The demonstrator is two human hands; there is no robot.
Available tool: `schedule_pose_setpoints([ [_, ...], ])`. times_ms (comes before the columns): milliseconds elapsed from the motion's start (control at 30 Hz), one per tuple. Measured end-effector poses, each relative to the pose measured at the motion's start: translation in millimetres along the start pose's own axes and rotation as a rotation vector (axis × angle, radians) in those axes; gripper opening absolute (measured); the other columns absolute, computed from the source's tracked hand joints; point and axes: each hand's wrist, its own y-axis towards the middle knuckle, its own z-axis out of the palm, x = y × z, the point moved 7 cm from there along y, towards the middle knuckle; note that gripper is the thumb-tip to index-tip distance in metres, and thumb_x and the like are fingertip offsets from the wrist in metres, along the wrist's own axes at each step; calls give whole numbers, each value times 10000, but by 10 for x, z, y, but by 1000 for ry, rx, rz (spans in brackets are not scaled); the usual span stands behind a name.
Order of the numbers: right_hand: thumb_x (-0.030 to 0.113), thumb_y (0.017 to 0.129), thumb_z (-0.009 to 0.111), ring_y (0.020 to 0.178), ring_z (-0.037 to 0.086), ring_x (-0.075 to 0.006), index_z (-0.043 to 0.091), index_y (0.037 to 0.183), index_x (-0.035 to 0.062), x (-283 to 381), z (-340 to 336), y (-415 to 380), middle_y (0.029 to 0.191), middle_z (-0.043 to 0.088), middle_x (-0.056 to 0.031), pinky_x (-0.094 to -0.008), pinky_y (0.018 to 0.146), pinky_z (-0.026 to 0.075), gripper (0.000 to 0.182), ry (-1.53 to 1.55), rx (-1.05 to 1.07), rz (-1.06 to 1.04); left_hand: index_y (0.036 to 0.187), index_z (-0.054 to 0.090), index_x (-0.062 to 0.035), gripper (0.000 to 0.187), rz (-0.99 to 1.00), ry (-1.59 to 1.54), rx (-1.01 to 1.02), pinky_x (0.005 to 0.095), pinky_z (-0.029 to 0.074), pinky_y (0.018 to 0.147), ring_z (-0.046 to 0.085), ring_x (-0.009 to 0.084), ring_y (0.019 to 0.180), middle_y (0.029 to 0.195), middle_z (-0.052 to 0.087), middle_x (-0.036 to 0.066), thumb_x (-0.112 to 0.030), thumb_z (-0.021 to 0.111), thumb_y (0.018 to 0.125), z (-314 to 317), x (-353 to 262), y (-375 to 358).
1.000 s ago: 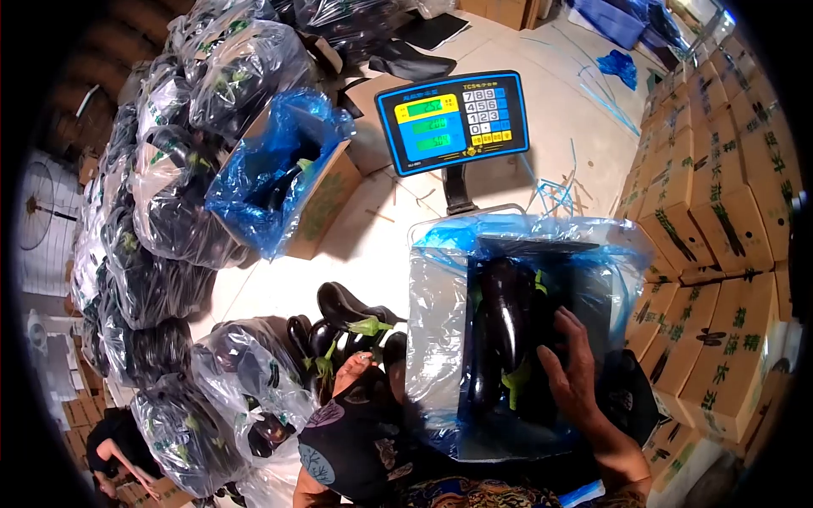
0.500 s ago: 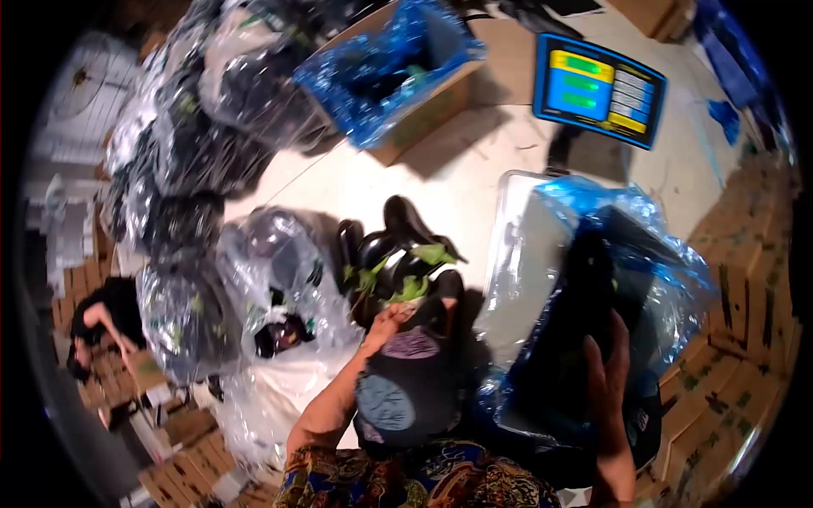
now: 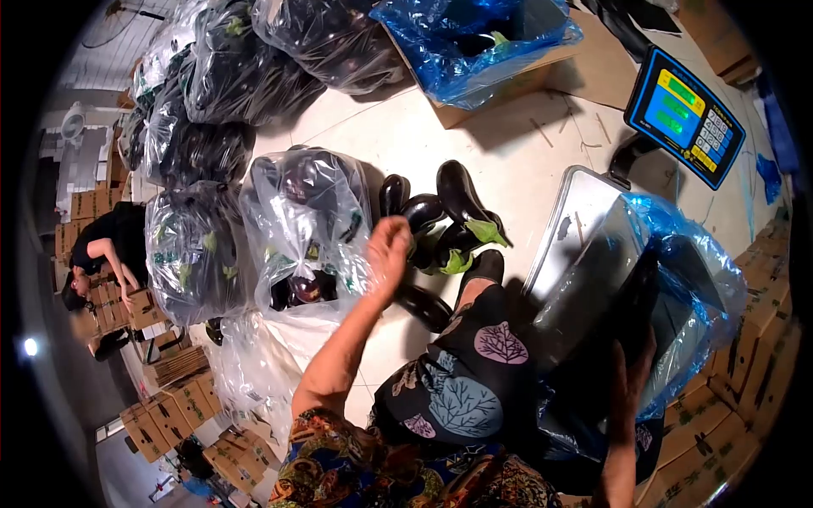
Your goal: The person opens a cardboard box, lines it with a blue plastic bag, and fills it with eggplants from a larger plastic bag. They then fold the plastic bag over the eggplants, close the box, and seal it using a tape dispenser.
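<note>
Hanging half-curled, apparently empty, the left hand [image 3: 389, 254] has loose eggplants [image 3: 458, 193] handily close; the right hand [image 3: 630, 377] dips into the blue liner [image 3: 654, 218], its grip unclear.

The swirl-patterned shirt [image 3: 339, 461] is dark blue, red and gold; black trousers [image 3: 470, 366] carry pale-blue and lilac tree prints [image 3: 466, 406].

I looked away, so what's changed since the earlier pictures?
The left hand has shifted left, from the near side of the loose eggplants toward the clear bag; any grasp or release is unclear. The view has swung left. The right hand stays at the blue-lined box on the scale, and those eggplants remain on the floor.
</note>
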Motion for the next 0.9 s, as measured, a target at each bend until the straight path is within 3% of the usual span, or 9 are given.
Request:
schedule_pose_setpoints([
  [100, 242, 930, 577, 1376, 321, -347, 310, 1460, 27, 2, 26, 21, 1474, 347, -208, -423, 1139, 239, 632, -37, -12, -5, 1249, 491, 29, 422, 152, 249, -104, 353, 496, 880, 624, 272, 1008, 1112, 634, 208, -153, 576, 877, -222, 343, 613],
  [267, 284, 933, 569, 1396, 290, -348, 285, 1479, 39, 2, 26, 39, 1508, 310, -198, -427, 1146, 226, 662, -76, -28, 23, 1426, 257, 64, 805, -245, 732, -100, 480, 360, 1045, 444, 456, 1237, 1369, 418, 315, -337, 668, 863, -163, 1964, 1178],
  [333, 304, 938, 569, 1411, 273, -333, 278, 1487, 44, -45, 23, 41, 1524, 296, -182, -412, 1151, 212, 674, -50, -26, 38, 1380, 321, 112, 738, -179, 713, -160, 465, 290, 1097, 404, 450, 1271, 1378, 394, 332, -344, 609, 875, 34, 1372, 983],
  [467, 318, 909, 589, 1412, 267, -348, 256, 1492, 33, -5, 61, 66, 1526, 281, -209, -424, 1153, 205, 729, 6, -16, 88, 1360, 412, 11, 657, 410, 657, -177, 482, 364, 1017, 446, 412, 1192, 1300, 468, 278, -348, 642, 860, 541, 620, 777],
  [533, 344, 870, 615, 1413, 255, -370, 237, 1492, 21, -7, 100, 94, 1524, 269, -234, -448, 1156, 200, 797, 35, -29, 125, 1355, 426, 34, 702, 101, 514, -117, 465, 369, 1033, 465, 424, 1210, 1280, 520, 278, -349, 690, 828, 750, 567, 823],
  [567, 350, 859, 624, 1411, 257, -372, 235, 1491, 15, -70, 118, 111, 1523, 268, -239, -445, 1155, 201, 814, 10, -43, 132, 1370, 406, 46, 885, -103, 494, -39, 472, 398, 1006, 490, 430, 1199, 1198, 581, 287, -517, 716, 762, 834, 481, 846],
  [667, 353, 828, 652, 1406, 262, -377, 230, 1489, 4, -142, 108, 113, 1519, 267, -249, -436, 1153, 205, 858, -38, -78, 174, 1314, 395, 26, 974, -149, 822, 67, 541, 419, 924, 529, 439, 1128, 1099, 610, 298, -644, 710, 681, 1099, 468, 969],
  [800, 280, 788, 700, 1376, 304, -367, 246, 1481, 8, -115, 119, 141, 1488, 308, -239, -419, 1144, 219, 871, 150, -58, 194, 1324, 351, -10, 950, -363, 964, 61, 536, 457, 870, 585, 425, 1071, 1106, 627, 260, -602, 728, 683, 1211, 601, 1148],
  [900, 219, 768, 717, 1346, 344, -348, 261, 1473, 10, 46, 79, -9, 1460, 346, -223, -404, 1137, 232, 865, 326, -77, 184, 1267, 446, 18, 782, -209, 787, 55, 491, 470, 894, 590, 428, 1073, 1158, 613, 246, -491, 724, 742, 1130, 595, 1149],
])
